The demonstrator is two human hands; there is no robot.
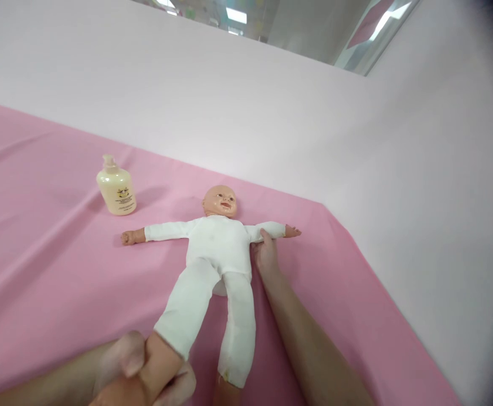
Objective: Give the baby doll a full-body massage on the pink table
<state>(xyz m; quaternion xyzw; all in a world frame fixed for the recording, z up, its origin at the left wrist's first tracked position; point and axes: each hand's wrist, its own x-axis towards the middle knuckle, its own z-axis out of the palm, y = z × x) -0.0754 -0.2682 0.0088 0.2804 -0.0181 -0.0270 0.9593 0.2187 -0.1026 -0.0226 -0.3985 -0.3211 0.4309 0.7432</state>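
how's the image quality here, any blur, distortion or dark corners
Head view: even, soft light, with a faint shadow beside the lotion bottle; wide-angle tilt slants the pink sheet; dark vignette at the right edge; the left hand gripping the doll leg looks blurred.

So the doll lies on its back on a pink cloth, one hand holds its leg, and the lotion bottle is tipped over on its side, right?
Not quite. The head view shows the lotion bottle standing upright on the pink cloth, not tipped over. The rest holds: the doll lies on its back, and the left hand holds its leg, while the right hand rests by its arm.
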